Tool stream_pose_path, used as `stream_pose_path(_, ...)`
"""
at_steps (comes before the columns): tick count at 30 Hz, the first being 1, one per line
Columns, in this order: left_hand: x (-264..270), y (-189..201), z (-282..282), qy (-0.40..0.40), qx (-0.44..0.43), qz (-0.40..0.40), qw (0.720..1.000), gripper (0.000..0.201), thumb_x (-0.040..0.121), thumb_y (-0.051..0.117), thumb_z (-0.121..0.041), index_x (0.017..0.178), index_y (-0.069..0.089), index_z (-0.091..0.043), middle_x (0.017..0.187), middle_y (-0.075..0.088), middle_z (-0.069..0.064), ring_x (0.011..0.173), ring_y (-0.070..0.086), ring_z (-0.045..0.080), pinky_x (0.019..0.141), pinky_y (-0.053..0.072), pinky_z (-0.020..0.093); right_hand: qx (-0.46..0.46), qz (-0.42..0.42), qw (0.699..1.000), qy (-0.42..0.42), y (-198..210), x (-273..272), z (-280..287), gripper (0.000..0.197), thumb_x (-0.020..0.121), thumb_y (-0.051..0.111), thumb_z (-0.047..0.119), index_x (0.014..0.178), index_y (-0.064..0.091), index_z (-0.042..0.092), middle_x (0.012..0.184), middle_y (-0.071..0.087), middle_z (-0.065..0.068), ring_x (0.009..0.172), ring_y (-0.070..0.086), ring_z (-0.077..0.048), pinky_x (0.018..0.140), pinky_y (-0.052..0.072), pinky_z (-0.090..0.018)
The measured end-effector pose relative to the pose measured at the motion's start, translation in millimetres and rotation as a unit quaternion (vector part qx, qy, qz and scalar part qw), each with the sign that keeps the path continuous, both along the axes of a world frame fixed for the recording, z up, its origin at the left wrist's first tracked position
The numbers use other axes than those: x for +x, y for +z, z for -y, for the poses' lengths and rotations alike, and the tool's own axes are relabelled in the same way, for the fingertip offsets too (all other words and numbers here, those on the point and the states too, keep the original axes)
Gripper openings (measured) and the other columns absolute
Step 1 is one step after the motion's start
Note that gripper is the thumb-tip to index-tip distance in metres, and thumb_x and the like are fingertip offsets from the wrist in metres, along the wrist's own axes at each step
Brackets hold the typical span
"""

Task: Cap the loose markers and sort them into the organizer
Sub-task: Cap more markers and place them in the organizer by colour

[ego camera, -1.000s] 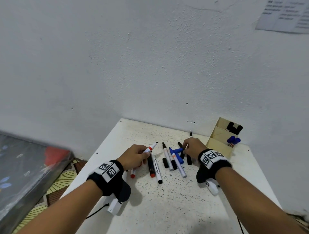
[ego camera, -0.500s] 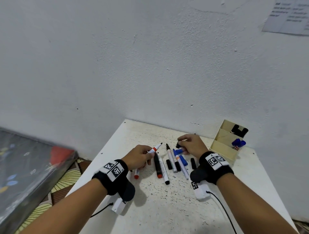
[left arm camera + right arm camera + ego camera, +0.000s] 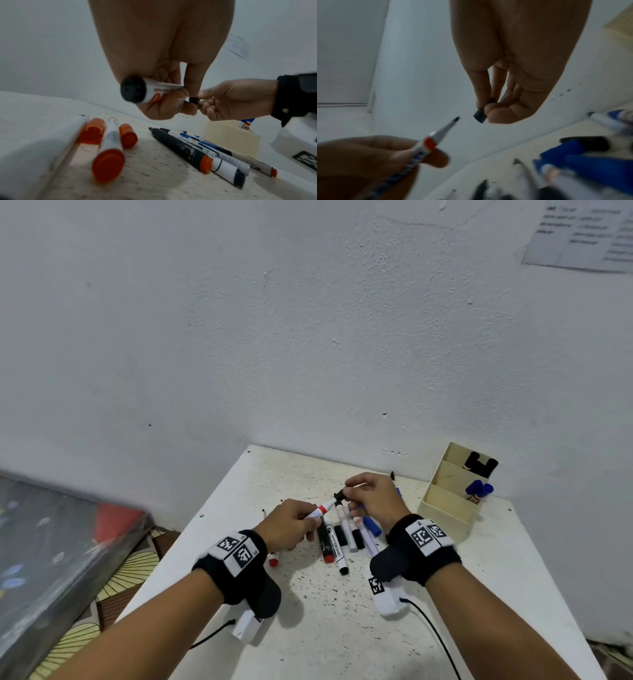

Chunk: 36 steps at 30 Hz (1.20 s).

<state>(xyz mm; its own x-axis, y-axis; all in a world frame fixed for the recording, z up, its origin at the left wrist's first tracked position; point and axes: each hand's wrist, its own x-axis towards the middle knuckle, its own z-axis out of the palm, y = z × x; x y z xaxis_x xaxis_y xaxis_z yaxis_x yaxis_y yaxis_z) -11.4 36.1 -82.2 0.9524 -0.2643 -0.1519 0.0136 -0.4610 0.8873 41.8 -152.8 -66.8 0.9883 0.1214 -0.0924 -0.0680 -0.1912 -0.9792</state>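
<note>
My left hand (image 3: 306, 520) grips a white marker with a red band (image 3: 322, 509), its bare tip pointing up and to the right. My right hand (image 3: 346, 495) pinches a small black cap (image 3: 339, 494) just off that tip. In the right wrist view a small gap separates the cap (image 3: 480, 117) from the marker tip (image 3: 456, 119). The left wrist view shows the marker's black butt end (image 3: 133, 89) and the cap (image 3: 193, 100). Several loose markers (image 3: 339, 539) lie on the table under my hands. The cream organizer (image 3: 445, 505) stands at the right, with black markers (image 3: 479, 465) and blue markers (image 3: 479, 489) in it.
Two loose orange-red caps (image 3: 92, 129) (image 3: 127, 135) lie beside a red-ended marker (image 3: 109, 148) at the left of the pile. The white speckled table (image 3: 342, 628) abuts the wall. Past its left edge there is a dark board (image 3: 51, 542) on patterned flooring.
My right hand took a black cap from the pile and carried it left to the marker tip. My left hand lifted the red-banded marker off the table.
</note>
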Motion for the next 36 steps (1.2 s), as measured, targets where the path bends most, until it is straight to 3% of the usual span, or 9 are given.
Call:
stream_pose_path(3,-1.3,-2.5,-2.6,0.003,0.004,-0.002,1.000,0.024,0.098,0.051,-0.015,0.074,0.056,-0.014,0.065,0.060,0.002,0.046,0.040,0.015,0.045,0.037,0.025,-0.162,0.016,0.985,-0.048,-13.2,16.4,21.4,0.009,0.085,0.065,0.002,0.093,0.066,0.004,0.071,0.062,-0.007,0.048,0.053,-0.011,0.047,0.047,-0.022)
stream_pose_path(6,-1.3,-4.2,-4.5,0.007,0.003,-0.002,1.000,0.024,0.098,0.051,-0.015,0.075,0.056,-0.016,0.066,0.061,0.002,0.047,0.041,0.016,0.046,0.038,0.026,-0.337,-0.018,0.942,0.001,-27.3,23.5,41.6,0.014,0.086,0.064,0.006,0.100,0.067,0.008,0.087,0.062,-0.012,0.066,0.057,-0.019,0.051,0.044,-0.020)
stream_pose_path(10,-0.4,-3.2,-2.5,0.002,0.000,-0.003,1.000,0.023,0.098,0.051,-0.014,0.076,0.057,-0.016,0.066,0.061,0.003,0.047,0.041,0.016,0.045,0.038,0.025,-0.320,0.001,0.947,-0.008,-27.1,23.2,55.7,0.024,0.086,0.057,-0.003,0.107,0.063,0.009,0.082,0.064,-0.013,0.064,0.057,-0.019,0.060,0.048,-0.025)
stream_pose_path(17,0.6,-4.5,1.8,-0.003,0.013,-0.006,1.000,0.024,0.098,0.050,-0.014,0.074,0.055,-0.015,0.061,0.059,-0.002,0.044,0.041,0.014,0.044,0.039,0.025,-0.525,0.003,0.849,0.060,-24.4,13.9,60.2,0.029,0.085,0.063,0.009,0.114,0.061,0.011,0.119,0.061,-0.012,0.101,0.061,-0.026,0.082,0.051,-0.030)
stream_pose_path(20,0.9,-5.2,5.8,-0.010,0.007,-0.009,1.000,0.023,0.098,0.050,-0.014,0.076,0.056,-0.015,0.065,0.060,0.001,0.045,0.041,0.015,0.045,0.039,0.025,-0.545,0.005,0.833,0.097,-29.4,6.5,51.6,0.033,0.088,0.058,0.009,0.121,0.056,0.009,0.130,0.053,-0.015,0.107,0.059,-0.029,0.086,0.050,-0.033)
stream_pose_path(24,2.2,-7.3,6.3,-0.017,0.003,-0.015,1.000,0.022,0.098,0.051,-0.015,0.076,0.056,-0.016,0.066,0.061,0.003,0.047,0.042,0.017,0.046,0.039,0.026,-0.489,0.025,0.870,0.056,-27.1,2.1,46.2,0.036,0.088,0.052,0.007,0.123,0.059,0.014,0.123,0.058,-0.014,0.102,0.060,-0.027,0.084,0.049,-0.032)
stream_pose_path(28,2.6,-7.4,8.4,-0.022,0.008,-0.011,1.000,0.022,0.098,0.051,-0.014,0.076,0.056,-0.017,0.067,0.060,0.004,0.046,0.042,0.016,0.043,0.040,0.024,-0.156,0.053,0.985,-0.053,-9.5,-2.5,33.8,0.016,0.086,0.059,0.001,0.100,0.063,0.007,0.081,0.066,-0.015,0.066,0.060,-0.025,0.066,0.054,-0.037)
stream_pose_path(31,3.7,-6.9,14.4,-0.028,0.009,-0.003,1.000,0.022,0.097,0.051,-0.014,0.076,0.056,-0.017,0.065,0.059,0.002,0.046,0.042,0.017,0.043,0.040,0.024,-0.019,0.029,0.998,-0.059,2.8,-12.6,19.4,0.011,0.087,0.060,-0.002,0.097,0.060,0.002,0.077,0.067,-0.017,0.059,0.062,-0.023,0.057,0.055,-0.031)
stream_pose_path(36,3.3,-6.4,21.8,-0.030,0.010,0.004,1.000,0.025,0.097,0.052,-0.012,0.072,0.057,-0.017,0.065,0.059,0.004,0.045,0.042,0.016,0.042,0.040,0.024,0.014,-0.018,1.000,-0.020,-4.6,-20.3,4.8,0.017,0.087,0.061,-0.002,0.105,0.060,0.000,0.076,0.067,-0.015,0.046,0.061,-0.014,0.047,0.053,-0.023)
